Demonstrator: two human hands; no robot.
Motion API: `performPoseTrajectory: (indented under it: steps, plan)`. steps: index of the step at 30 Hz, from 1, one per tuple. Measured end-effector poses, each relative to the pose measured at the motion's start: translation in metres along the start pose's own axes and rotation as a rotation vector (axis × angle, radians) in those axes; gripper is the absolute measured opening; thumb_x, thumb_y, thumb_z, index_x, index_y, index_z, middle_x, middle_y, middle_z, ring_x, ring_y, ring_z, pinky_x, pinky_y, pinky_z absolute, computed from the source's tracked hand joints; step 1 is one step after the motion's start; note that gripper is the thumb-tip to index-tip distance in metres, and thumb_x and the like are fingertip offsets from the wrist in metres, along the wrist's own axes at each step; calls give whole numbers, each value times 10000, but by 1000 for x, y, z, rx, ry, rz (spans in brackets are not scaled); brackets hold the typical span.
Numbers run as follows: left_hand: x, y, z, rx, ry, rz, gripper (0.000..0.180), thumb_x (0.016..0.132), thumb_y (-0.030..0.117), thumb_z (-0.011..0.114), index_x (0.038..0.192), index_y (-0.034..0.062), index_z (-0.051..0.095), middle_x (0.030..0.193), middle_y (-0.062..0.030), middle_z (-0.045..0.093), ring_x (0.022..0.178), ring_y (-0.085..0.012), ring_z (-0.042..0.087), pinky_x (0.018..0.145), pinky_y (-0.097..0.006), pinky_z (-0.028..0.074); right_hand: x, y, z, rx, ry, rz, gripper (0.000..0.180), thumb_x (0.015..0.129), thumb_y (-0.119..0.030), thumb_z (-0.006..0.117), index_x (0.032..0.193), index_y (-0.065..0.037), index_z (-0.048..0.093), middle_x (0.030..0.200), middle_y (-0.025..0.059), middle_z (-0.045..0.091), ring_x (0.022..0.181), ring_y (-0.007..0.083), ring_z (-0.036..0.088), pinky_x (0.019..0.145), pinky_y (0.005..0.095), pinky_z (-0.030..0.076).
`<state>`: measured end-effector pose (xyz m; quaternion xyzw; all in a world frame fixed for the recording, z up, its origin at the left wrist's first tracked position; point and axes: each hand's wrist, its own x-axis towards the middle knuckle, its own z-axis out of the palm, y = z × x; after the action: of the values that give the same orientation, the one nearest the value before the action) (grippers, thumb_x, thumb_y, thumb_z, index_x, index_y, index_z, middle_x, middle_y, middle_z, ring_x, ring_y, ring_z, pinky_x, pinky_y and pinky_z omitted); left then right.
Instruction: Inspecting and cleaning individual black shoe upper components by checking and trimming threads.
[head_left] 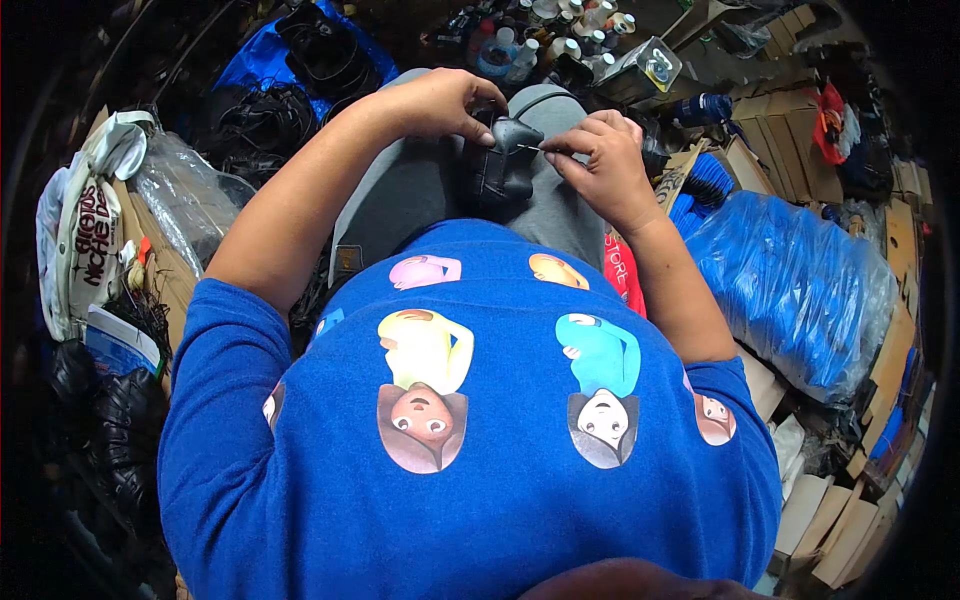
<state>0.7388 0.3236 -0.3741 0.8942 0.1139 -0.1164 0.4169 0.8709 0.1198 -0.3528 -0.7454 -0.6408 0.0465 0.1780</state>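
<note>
On my lap, between my knees, rests a black leather shoe (505,178), small and partly hidden by my fingers. My left hand (448,106) grips its far left side, thumb pressed against the upper. From the right, my right hand (606,160) pinches a thin metal needle-like tool (529,148) between thumb and forefinger. The tool's tip reaches the shoe's upper; whether it pierces the leather is too small to tell. Grey trousers (385,185) lie under the shoe.
Several bottles (508,52) stand beyond my knees. Black shoes (128,420) lie at the left, near a white printed bag (88,235). At the right are a plastic-wrapped blue bundle (790,285) and cardboard boxes (790,140). A blue plastic sheet (262,62) lies at the far left.
</note>
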Motion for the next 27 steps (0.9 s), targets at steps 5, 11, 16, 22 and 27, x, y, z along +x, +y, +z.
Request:
performPoseTrajectory:
  steps: [5,11,16,22,27]
  plan:
    - [3,-1,2,-10,-7,5,506,682,175,760,1153,97,594,991,-109,663,865,-205,633,784,-325,475,4,1,3,54,-18,-18,95,705,-206,672,792,-200,711,787,-16,609,893,200,512,878,393,317]
    - [4,-4,4,-16,7,8,498,681,156,761,1147,93,595,986,-99,662,849,-189,627,780,-324,475,10,-4,-2,-31,-43,-28,88,703,-216,678,784,-208,710,778,-16,600,906,200,511,870,394,317]
    - [11,-7,9,-83,-19,-17,498,679,114,757,1145,82,586,982,-91,657,865,-185,618,789,-326,474,11,7,9,152,-103,-10,127,717,-210,675,838,-214,715,789,-14,599,913,207,510,858,378,329]
    - [18,-8,14,-168,-14,90,408,679,31,739,1053,30,575,918,-68,651,872,-148,594,784,-308,475,10,36,30,546,-244,140,168,729,-191,670,891,-205,714,834,-8,615,904,194,511,820,326,368]
    - [26,-24,29,-392,27,174,362,680,-21,721,1005,17,566,883,-38,639,856,-121,581,773,-280,470,11,40,37,546,-246,144,173,721,-181,680,891,-186,711,837,-3,619,895,184,514,823,326,365]
